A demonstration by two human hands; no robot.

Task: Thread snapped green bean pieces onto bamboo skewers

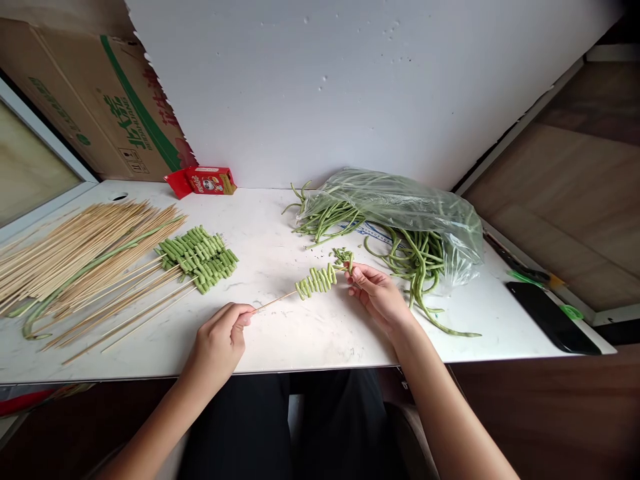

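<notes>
A thin wooden skewer (274, 302) slants up to the right over the middle of the table. My left hand (220, 337) pinches its lower end. Near its upper end a long green bean (316, 282) is threaded in zigzag folds. My right hand (374, 293) holds the bean's end between thumb and fingers by the skewer's tip, which I cannot make out clearly. Finished skewers with folded beans (200, 257) are stacked left of centre. Beside them bare skewers (95, 243) lie spread out, with one long bean across them.
A clear plastic bag (400, 200) with loose long beans (420, 260) lies at the back right. Small bean scraps (342, 255) are behind my right hand. A red box (210, 181) stands at the back; a black phone (550, 317) lies at the right edge.
</notes>
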